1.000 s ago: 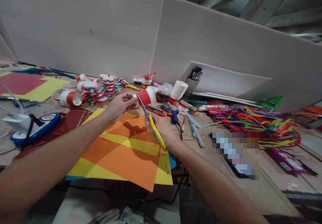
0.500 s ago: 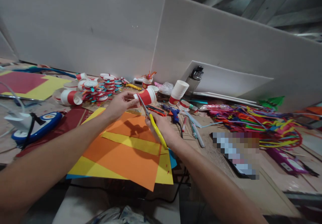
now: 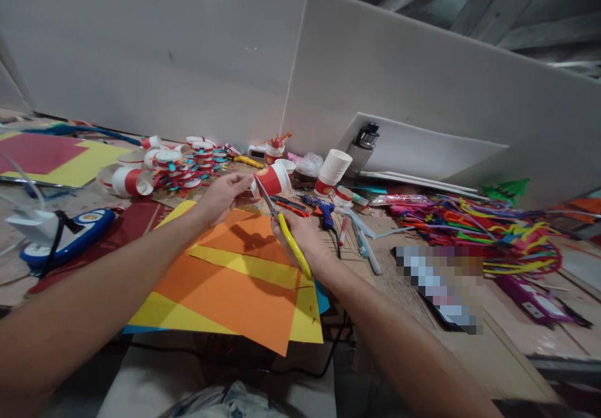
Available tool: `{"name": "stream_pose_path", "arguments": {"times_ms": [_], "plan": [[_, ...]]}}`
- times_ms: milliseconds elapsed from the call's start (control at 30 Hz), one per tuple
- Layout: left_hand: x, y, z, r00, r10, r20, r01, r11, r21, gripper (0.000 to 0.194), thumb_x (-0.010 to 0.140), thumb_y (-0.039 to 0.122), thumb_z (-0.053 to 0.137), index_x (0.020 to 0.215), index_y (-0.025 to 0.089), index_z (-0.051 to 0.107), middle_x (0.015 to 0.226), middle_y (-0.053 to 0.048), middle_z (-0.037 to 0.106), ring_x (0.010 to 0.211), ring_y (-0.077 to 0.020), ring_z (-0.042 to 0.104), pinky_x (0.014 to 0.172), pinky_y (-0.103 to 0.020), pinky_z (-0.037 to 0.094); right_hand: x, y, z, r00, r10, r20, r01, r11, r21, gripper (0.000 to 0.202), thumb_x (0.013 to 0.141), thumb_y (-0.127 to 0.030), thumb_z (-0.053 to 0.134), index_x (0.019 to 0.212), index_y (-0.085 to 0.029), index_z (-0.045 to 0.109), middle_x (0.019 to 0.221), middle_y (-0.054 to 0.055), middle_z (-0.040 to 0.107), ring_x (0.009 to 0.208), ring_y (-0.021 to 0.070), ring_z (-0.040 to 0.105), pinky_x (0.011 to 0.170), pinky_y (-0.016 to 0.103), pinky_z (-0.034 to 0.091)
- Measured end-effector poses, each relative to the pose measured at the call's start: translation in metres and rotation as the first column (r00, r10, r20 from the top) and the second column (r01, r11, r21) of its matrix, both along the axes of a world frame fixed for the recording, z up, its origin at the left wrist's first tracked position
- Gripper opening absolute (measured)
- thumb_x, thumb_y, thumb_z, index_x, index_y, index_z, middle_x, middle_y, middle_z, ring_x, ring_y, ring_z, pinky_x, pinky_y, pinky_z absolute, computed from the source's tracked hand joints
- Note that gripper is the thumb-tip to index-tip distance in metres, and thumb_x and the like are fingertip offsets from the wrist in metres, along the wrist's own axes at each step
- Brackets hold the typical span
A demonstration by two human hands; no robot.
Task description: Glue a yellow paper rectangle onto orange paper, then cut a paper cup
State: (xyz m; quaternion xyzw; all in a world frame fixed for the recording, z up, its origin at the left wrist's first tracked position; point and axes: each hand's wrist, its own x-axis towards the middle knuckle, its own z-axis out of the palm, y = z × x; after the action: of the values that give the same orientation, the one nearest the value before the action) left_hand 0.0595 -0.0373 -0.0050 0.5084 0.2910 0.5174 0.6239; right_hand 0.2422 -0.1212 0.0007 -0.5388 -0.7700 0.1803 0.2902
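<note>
My left hand (image 3: pixel 228 194) pinches the base end of a red and white paper cup (image 3: pixel 275 180), which lies tipped sideways above the table with its mouth to the right. In my right hand (image 3: pixel 297 233) is a pair of scissors (image 3: pixel 290 238) with yellow handles. Their blades point up and left and lie against the cup near its base; whether they are cutting into it I cannot tell. Orange paper (image 3: pixel 230 308) and yellow paper (image 3: pixel 181 313) are layered beneath my hands.
Cut cup pieces (image 3: pixel 185 161) are heaped at the back left. A stack of cups (image 3: pixel 334 171), a bottle (image 3: pixel 362 152) and a blue glue gun (image 3: pixel 326 213) stand or lie right of centre. Colourful pipe cleaners (image 3: pixel 479 224) and a blurred-out phone (image 3: pixel 436 290) are at the right.
The cup has turned slightly in my left hand, and the fingers have shifted a little on its base end. The scissors stay almost where they were.
</note>
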Motion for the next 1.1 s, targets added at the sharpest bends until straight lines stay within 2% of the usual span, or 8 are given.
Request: {"name": "stream_pose_path", "arguments": {"times_ms": [233, 467, 633, 767, 933, 1033, 1100], "plan": [[0.001, 0.001, -0.001, 0.997, 0.066, -0.025, -0.064, 0.996, 0.067, 0.035, 0.071, 0.040, 0.077, 0.089, 0.012, 0.064, 0.084, -0.003, 0.068, 0.074, -0.0132, 0.065, 0.081, -0.034, 0.056, 0.001, 0.001, -0.001, 1.000, 0.030, -0.006, -0.030, 0.999, -0.010, 0.010, 0.085, -0.026, 0.045, 0.080, -0.020, 0.052, 0.071, -0.001, 0.057, 0.065, 0.0123, 0.050, 0.058, 0.022, 0.033], [0.000, 0.002, -0.003, 0.997, 0.060, -0.042, -0.055, 0.992, 0.111, 0.036, 0.070, 0.039, 0.077, 0.092, 0.013, 0.064, 0.086, -0.003, 0.068, 0.077, -0.0147, 0.067, 0.086, -0.037, 0.055, -0.001, -0.002, 0.001, 1.000, 0.011, -0.023, -0.011, 1.000, -0.017, 0.009, 0.083, -0.024, 0.046, 0.078, -0.019, 0.052, 0.071, -0.001, 0.056, 0.065, 0.0122, 0.048, 0.059, 0.023, 0.033], [0.000, 0.002, -0.004, 0.995, 0.082, -0.050, -0.076, 0.990, 0.118, 0.040, 0.068, 0.041, 0.079, 0.093, 0.014, 0.064, 0.090, -0.004, 0.068, 0.082, -0.0153, 0.066, 0.087, -0.037, 0.054, -0.001, -0.004, 0.002, 1.000, 0.010, -0.017, -0.010, 0.999, -0.033, 0.009, 0.084, -0.024, 0.046, 0.080, -0.019, 0.053, 0.072, 0.000, 0.056, 0.065, 0.0124, 0.048, 0.059, 0.023, 0.033], [0.001, -0.002, 0.000, 0.978, 0.154, -0.142, -0.129, 0.977, 0.170, 0.041, 0.068, 0.043, 0.078, 0.095, 0.015, 0.064, 0.095, -0.005, 0.068, 0.086, -0.0171, 0.065, 0.086, -0.037, 0.054, -0.001, -0.001, 0.000, 1.000, 0.006, -0.031, -0.006, 1.000, -0.017, 0.008, 0.083, -0.024, 0.047, 0.080, -0.019, 0.053, 0.073, 0.000, 0.058, 0.068, 0.0133, 0.050, 0.060, 0.024, 0.034], [0.001, -0.007, 0.006, 0.950, 0.219, -0.221, -0.160, 0.954, 0.255, 0.040, 0.070, 0.041, 0.077, 0.097, 0.015, 0.065, 0.089, -0.005, 0.068, 0.083, -0.0182, 0.063, 0.082, -0.035, 0.053, -0.002, 0.001, -0.002, 1.000, 0.017, -0.025, -0.016, 0.999, 0.031, 0.009, 0.083, -0.023, 0.045, 0.077, -0.020, 0.051, 0.072, 0.000, 0.056, 0.068, 0.0136, 0.049, 0.061, 0.024, 0.034], [0.001, -0.007, 0.005, 0.947, 0.224, -0.229, -0.159, 0.949, 0.273, 0.040, 0.069, 0.040, 0.078, 0.098, 0.015, 0.065, 0.088, -0.005, 0.069, 0.083, -0.0181, 0.064, 0.083, -0.034, 0.052, -0.002, 0.001, -0.004, 1.000, 0.006, -0.020, -0.006, 0.999, 0.036, 0.008, 0.082, -0.022, 0.045, 0.075, -0.020, 0.049, 0.071, 0.001, 0.056, 0.068, 0.0139, 0.048, 0.061, 0.024, 0.034], [0.001, -0.005, 0.003, 0.963, 0.202, -0.178, -0.156, 0.958, 0.238, 0.041, 0.068, 0.039, 0.078, 0.099, 0.015, 0.064, 0.093, -0.006, 0.069, 0.085, -0.0179, 0.064, 0.083, -0.034, 0.053, -0.001, 0.002, -0.006, 1.000, 0.006, -0.018, -0.005, 0.999, 0.042, 0.009, 0.082, -0.023, 0.045, 0.075, -0.020, 0.049, 0.071, 0.001, 0.055, 0.068, 0.0141, 0.049, 0.061, 0.025, 0.034]]}}
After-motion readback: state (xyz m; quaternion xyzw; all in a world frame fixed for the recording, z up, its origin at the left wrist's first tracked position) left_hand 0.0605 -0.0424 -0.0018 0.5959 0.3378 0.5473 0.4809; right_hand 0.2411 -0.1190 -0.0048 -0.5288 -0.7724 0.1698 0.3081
